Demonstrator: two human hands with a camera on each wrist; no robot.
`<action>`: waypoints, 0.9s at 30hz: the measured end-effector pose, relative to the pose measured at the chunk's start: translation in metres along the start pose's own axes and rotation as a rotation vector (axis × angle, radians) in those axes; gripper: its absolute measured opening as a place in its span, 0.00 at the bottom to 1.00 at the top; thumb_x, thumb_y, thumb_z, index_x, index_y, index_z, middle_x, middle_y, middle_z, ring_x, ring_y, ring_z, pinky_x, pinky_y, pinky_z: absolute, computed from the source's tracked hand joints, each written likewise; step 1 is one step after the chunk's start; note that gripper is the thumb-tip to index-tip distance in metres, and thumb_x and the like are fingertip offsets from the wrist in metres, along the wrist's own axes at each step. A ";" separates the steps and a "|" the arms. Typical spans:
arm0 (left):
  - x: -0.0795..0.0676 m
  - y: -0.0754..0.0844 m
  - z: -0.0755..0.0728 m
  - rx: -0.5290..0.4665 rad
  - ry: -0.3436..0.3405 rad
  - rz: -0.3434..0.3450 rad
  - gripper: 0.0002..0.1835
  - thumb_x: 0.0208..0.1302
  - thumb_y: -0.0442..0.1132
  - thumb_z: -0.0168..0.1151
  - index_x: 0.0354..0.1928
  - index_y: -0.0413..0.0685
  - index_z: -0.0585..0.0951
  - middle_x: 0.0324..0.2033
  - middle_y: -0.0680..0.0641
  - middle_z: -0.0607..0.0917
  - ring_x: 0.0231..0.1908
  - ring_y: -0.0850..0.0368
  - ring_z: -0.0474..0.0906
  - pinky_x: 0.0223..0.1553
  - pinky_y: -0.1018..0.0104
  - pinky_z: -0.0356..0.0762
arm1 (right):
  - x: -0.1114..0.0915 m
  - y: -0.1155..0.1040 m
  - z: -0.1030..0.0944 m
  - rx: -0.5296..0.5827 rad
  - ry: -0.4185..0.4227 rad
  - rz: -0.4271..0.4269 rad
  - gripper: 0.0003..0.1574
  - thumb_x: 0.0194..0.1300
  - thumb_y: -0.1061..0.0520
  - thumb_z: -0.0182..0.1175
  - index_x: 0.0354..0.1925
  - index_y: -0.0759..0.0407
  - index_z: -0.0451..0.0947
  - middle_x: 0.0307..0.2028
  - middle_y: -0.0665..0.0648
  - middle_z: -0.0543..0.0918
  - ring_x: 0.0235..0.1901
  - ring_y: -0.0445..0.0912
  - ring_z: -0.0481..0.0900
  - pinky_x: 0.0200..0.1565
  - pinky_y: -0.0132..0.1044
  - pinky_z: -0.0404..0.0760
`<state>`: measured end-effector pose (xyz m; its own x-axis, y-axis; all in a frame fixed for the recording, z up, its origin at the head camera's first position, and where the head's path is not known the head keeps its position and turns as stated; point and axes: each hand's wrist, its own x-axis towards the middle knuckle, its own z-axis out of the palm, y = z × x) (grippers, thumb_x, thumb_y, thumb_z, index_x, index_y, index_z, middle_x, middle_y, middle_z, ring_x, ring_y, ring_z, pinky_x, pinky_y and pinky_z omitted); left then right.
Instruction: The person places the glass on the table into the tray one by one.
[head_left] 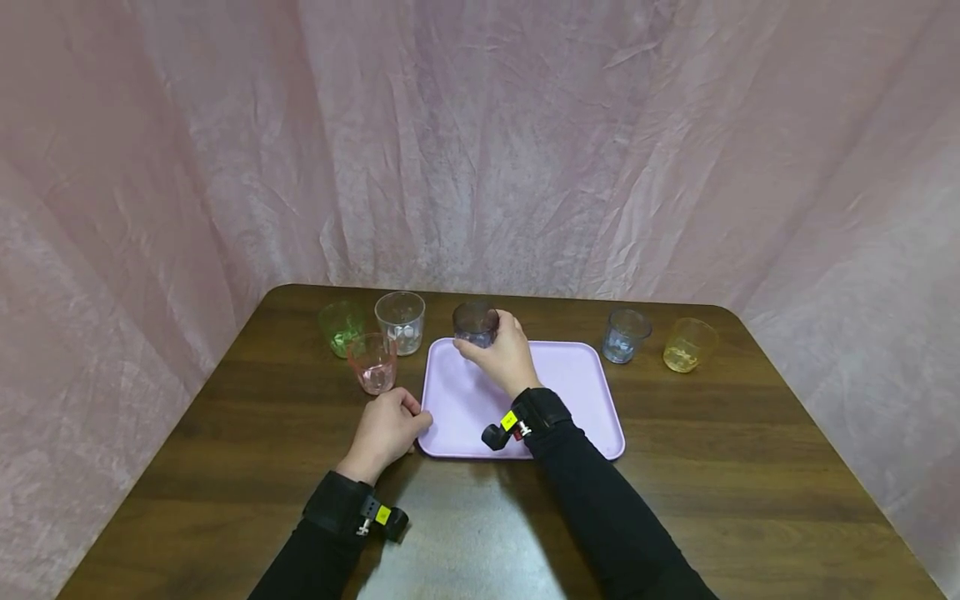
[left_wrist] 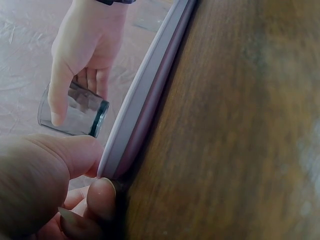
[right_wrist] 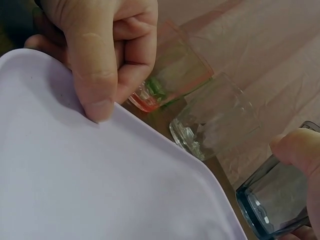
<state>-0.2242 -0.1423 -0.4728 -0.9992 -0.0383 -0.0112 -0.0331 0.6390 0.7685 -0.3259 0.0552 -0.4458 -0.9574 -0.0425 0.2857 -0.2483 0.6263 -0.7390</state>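
My right hand (head_left: 504, 353) grips a dark grey glass (head_left: 476, 323) over the back left part of a lilac tray (head_left: 573, 383). In the right wrist view, the thumb lies along the side of this grey glass (right_wrist: 275, 200), and its thick base faces the tray. My left hand (head_left: 386, 429) pinches the tray's left rim, thumb on top and fingers below, as the left wrist view shows at the tray edge (left_wrist: 131, 120). Just beyond the left hand stands a pink glass (head_left: 373, 367), with a clear glass (head_left: 401, 323) behind it.
A green glass (head_left: 342, 329) stands at the back left, partly behind the pink one. Right of the tray are a blue glass (head_left: 625, 336) and a yellow glass (head_left: 688, 346). The wooden table (head_left: 720, 467) ends at a pink curtain (head_left: 480, 150) behind it.
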 end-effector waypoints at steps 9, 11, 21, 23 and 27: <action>-0.001 0.001 0.000 0.001 0.000 0.001 0.07 0.55 0.35 0.67 0.30 0.43 0.78 0.16 0.49 0.79 0.13 0.58 0.76 0.15 0.65 0.73 | 0.000 -0.004 0.007 0.012 -0.028 0.001 0.57 0.51 0.36 0.74 0.65 0.67 0.63 0.55 0.63 0.73 0.51 0.50 0.74 0.53 0.46 0.75; -0.001 0.002 0.000 0.003 0.003 0.006 0.06 0.55 0.35 0.67 0.29 0.43 0.78 0.16 0.49 0.79 0.12 0.58 0.76 0.15 0.65 0.73 | 0.000 -0.004 0.008 0.004 -0.029 0.005 0.57 0.51 0.36 0.74 0.65 0.67 0.63 0.55 0.63 0.74 0.51 0.51 0.74 0.53 0.47 0.75; 0.000 0.000 0.002 0.011 0.002 0.010 0.07 0.56 0.36 0.67 0.29 0.43 0.78 0.16 0.50 0.79 0.13 0.59 0.76 0.15 0.65 0.74 | -0.002 -0.003 0.015 0.018 -0.051 0.015 0.56 0.50 0.37 0.75 0.64 0.67 0.64 0.54 0.61 0.75 0.51 0.49 0.74 0.54 0.45 0.75; 0.001 0.000 0.002 0.010 -0.002 0.007 0.07 0.56 0.36 0.67 0.30 0.43 0.78 0.16 0.50 0.79 0.13 0.58 0.76 0.15 0.65 0.74 | -0.002 -0.004 0.017 0.020 -0.055 0.008 0.55 0.50 0.37 0.76 0.64 0.67 0.65 0.54 0.61 0.75 0.50 0.49 0.74 0.54 0.45 0.75; 0.001 0.001 0.002 0.000 -0.010 -0.006 0.07 0.57 0.36 0.67 0.30 0.44 0.78 0.17 0.50 0.80 0.13 0.58 0.77 0.15 0.65 0.74 | -0.001 -0.006 0.020 0.022 -0.057 -0.003 0.55 0.50 0.37 0.76 0.63 0.67 0.66 0.53 0.61 0.75 0.50 0.48 0.74 0.53 0.44 0.75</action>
<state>-0.2252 -0.1401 -0.4731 -0.9992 -0.0346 -0.0220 -0.0391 0.6385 0.7687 -0.3270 0.0362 -0.4540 -0.9632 -0.0891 0.2534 -0.2540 0.6087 -0.7516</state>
